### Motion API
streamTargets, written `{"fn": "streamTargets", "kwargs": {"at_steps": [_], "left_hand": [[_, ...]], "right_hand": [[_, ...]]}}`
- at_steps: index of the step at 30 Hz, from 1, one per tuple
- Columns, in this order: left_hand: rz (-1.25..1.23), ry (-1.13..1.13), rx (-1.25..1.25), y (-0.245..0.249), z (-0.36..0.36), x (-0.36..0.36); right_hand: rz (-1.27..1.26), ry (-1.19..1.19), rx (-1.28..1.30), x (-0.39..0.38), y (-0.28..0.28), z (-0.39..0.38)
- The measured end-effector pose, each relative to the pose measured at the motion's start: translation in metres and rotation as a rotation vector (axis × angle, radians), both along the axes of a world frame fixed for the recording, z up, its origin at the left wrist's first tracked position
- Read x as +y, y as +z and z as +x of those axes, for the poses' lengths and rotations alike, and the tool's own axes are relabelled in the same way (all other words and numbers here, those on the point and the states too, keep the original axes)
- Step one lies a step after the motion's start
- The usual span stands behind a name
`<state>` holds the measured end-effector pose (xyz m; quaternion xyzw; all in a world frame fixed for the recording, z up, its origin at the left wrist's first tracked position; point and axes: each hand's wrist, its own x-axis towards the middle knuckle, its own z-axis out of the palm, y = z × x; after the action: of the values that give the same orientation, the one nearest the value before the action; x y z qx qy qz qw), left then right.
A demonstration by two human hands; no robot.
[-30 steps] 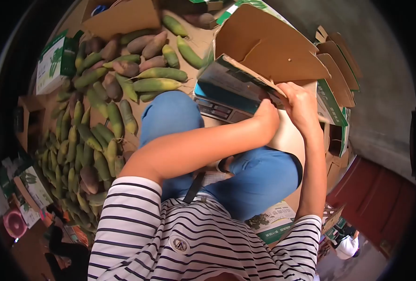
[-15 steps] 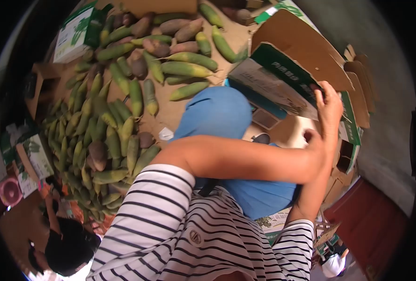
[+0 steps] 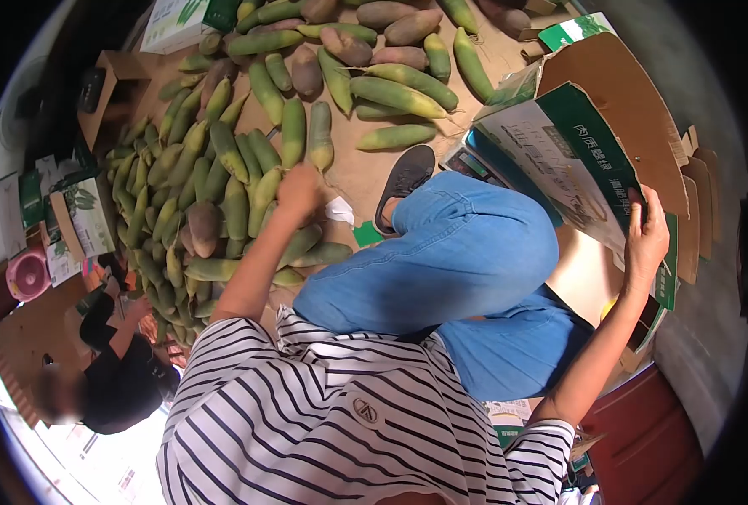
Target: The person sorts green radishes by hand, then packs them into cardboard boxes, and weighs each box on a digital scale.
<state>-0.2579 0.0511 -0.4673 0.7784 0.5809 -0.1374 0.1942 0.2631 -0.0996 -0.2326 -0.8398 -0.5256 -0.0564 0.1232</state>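
Observation:
Green radishes (image 3: 293,133) lie spread and heaped on the cardboard-covered floor, several with pale tips and some brownish-purple. My left hand (image 3: 300,194) is over the right side of the heap, touching or just above the lower ends of radishes. Its fingers point down and away, so I cannot see what they hold, if anything. On the right, my right hand (image 3: 647,236) grips the upper edge of an open green and white cardboard box (image 3: 551,147). The thumb and fingers are bent over its printed side. A brown flap (image 3: 622,93) stands up behind.
My bent knee (image 3: 508,227) and dark shoe (image 3: 409,181) are between the heap and the box. A white scrap (image 3: 338,209) lies by the shoe. Another carton (image 3: 190,21) stands at the upper left. A person in black (image 3: 130,379) sits lower left, near a pink round object (image 3: 28,274).
My left hand has swung from beside my right wrist at the box across to the radish heap. My right hand stays at the box edge. The view has shifted, and a shoe now shows.

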Motion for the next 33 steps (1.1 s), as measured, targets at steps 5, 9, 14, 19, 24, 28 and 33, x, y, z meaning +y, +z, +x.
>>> {"fn": "streamTargets", "kwargs": {"at_steps": [5,9,14,19,24,28,33], "left_hand": [[-0.103,-0.020,0.353,-0.032,-0.088,-0.043],[-0.157,0.137,0.326,-0.021,-0.081,-0.036],[-0.151,0.123,0.337,-0.061,-0.098,-0.042],[-0.110,-0.066,0.168,-0.026,-0.068,-0.065],[0.184,0.010,-0.290,0.033,-0.020,-0.025],[0.443,0.082,-0.919,0.155,0.087,0.035],[0.602,-0.193,-1.727,0.284,0.237,0.050]], "right_hand": [[-0.053,-0.001,0.015,0.008,0.000,0.007],[-0.163,-0.061,0.098,0.013,0.015,-0.002],[-0.037,-0.029,0.067,0.013,0.009,-0.012],[-0.018,0.012,0.067,0.014,0.015,-0.015],[-0.001,0.062,0.009,0.012,0.009,-0.010],[0.012,0.072,-0.009,0.010,0.010,-0.012],[0.022,0.069,0.004,0.007,0.011,-0.016]]}}
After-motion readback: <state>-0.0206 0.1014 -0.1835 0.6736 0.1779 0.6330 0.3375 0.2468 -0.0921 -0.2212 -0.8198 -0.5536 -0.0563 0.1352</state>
